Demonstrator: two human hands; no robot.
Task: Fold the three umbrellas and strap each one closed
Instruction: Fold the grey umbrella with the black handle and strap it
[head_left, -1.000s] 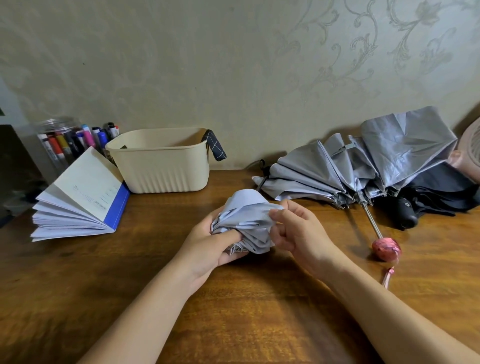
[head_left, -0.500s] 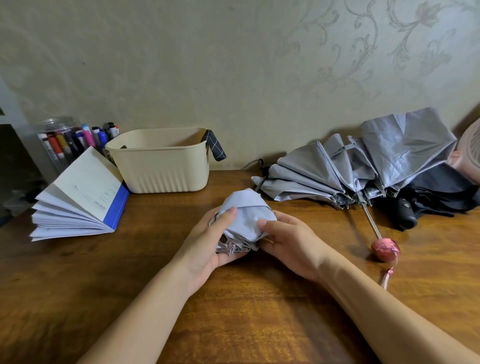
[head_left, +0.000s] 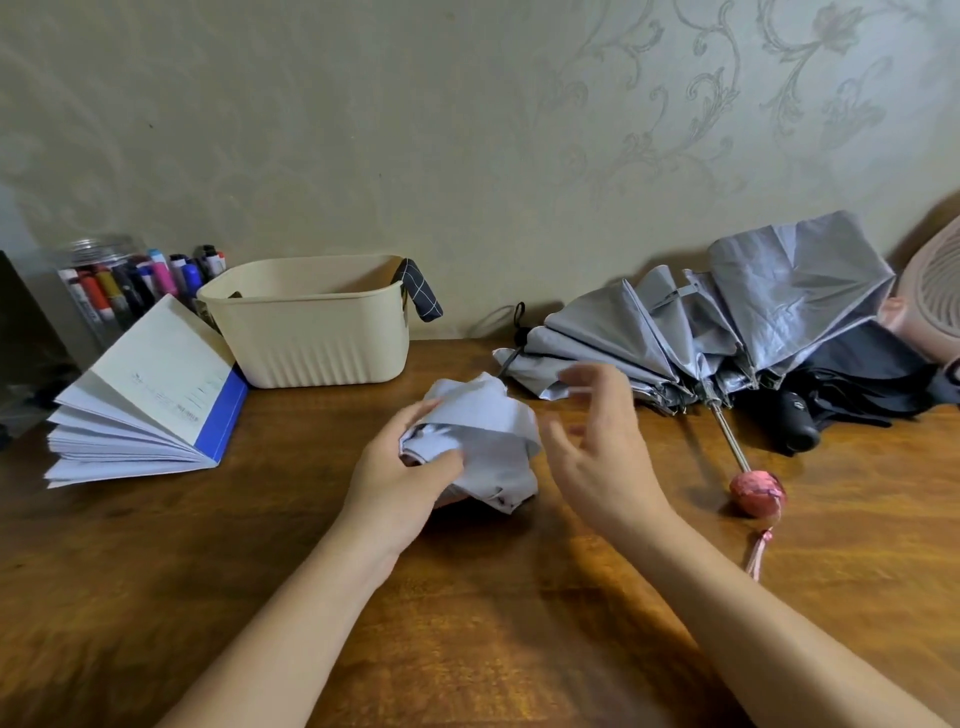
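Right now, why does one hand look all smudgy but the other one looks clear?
In the head view the right hand is smeared and its fingers look ghosted, the sort of blur a quick move gives a camera. The left hand is sharp where it grips the pale umbrella. Soft shadows lie under both arms on the table.
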